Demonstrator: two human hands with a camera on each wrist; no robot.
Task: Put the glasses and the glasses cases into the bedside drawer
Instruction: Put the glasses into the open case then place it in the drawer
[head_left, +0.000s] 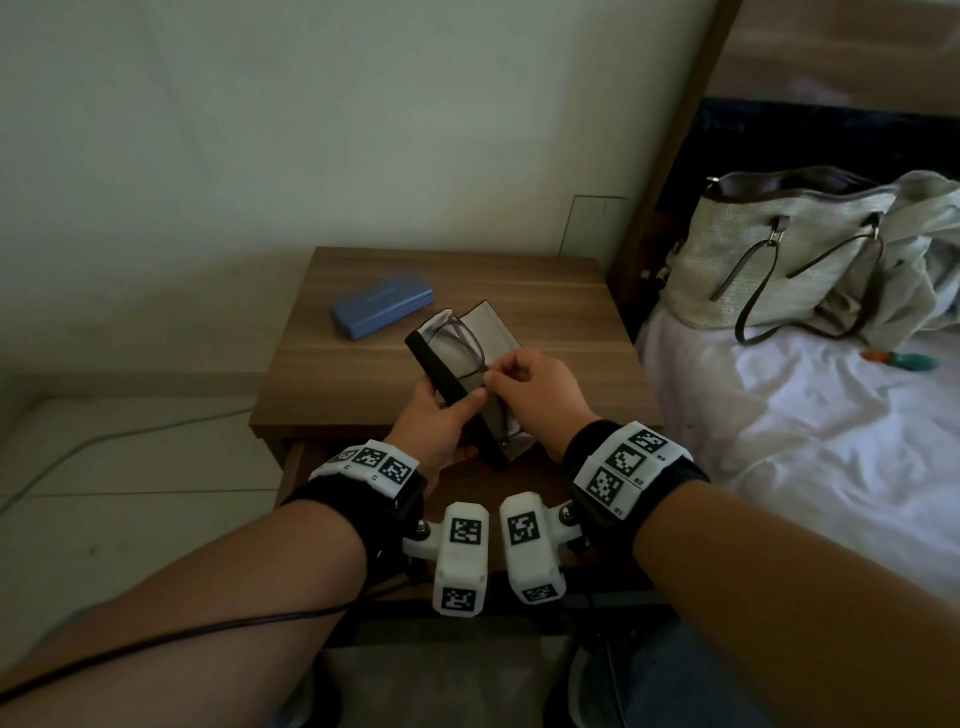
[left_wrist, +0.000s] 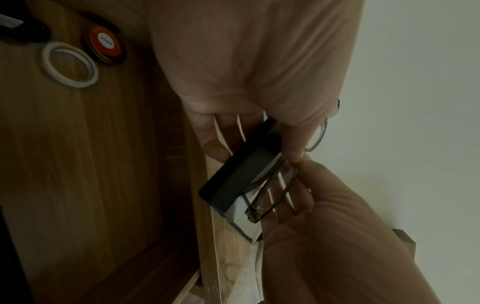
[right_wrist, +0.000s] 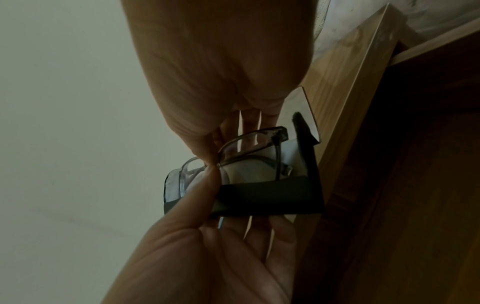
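Note:
My left hand (head_left: 441, 421) grips an open black glasses case (head_left: 441, 376) above the front edge of the bedside table (head_left: 545, 332). A pair of dark-framed glasses (head_left: 460, 345) lies partly inside the case on its pale lining. My right hand (head_left: 524, 384) pinches the frame near the bridge. In the left wrist view the black case (left_wrist: 241, 174) and glasses (left_wrist: 275, 193) sit between both hands. The right wrist view shows the glasses (right_wrist: 249, 144) above the case (right_wrist: 267, 197). A shut blue glasses case (head_left: 382, 306) lies on the table's left part. The drawer (head_left: 306, 467) stands open below my hands.
Inside the drawer lie a white ring (left_wrist: 70, 64) and a jar with an orange lid (left_wrist: 105, 44). A woven handbag (head_left: 779, 254) sits on the bed (head_left: 779, 441) to the right. A cable (head_left: 130, 436) runs across the floor on the left.

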